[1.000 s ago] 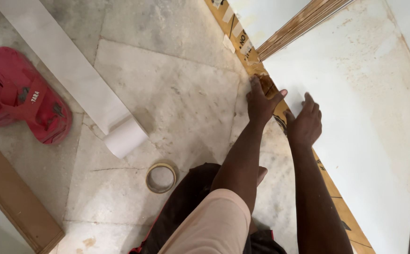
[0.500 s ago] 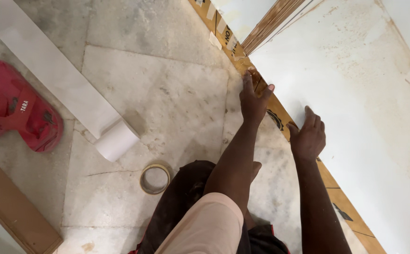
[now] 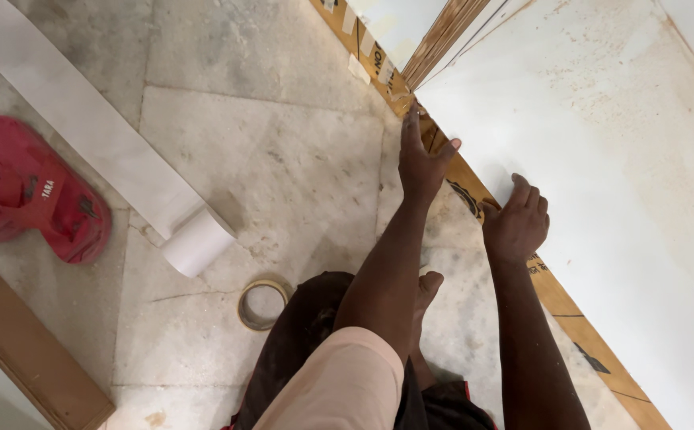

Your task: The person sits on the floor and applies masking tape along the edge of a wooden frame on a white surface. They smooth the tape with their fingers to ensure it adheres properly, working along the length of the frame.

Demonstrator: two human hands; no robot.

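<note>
A strip of brown tape [image 3: 474,195] is being pressed down along the edge of the white sheet [image 3: 602,199] that covers the marble floor [image 3: 267,159]; the left hand [image 3: 423,159] is laid flat and released on the tape at the sheet's edge, fingers stretched toward the far corner, while the right hand [image 3: 516,223] is held nearer along that same edge, fingers loosely curled over the sheet and gripping nothing. Judging by this, the smoothing step is in hand, and firm, even pressure further along the sheet's edge is called for next, with the tape roll [image 3: 263,304] lying well off the sheet on the bare floor.
</note>
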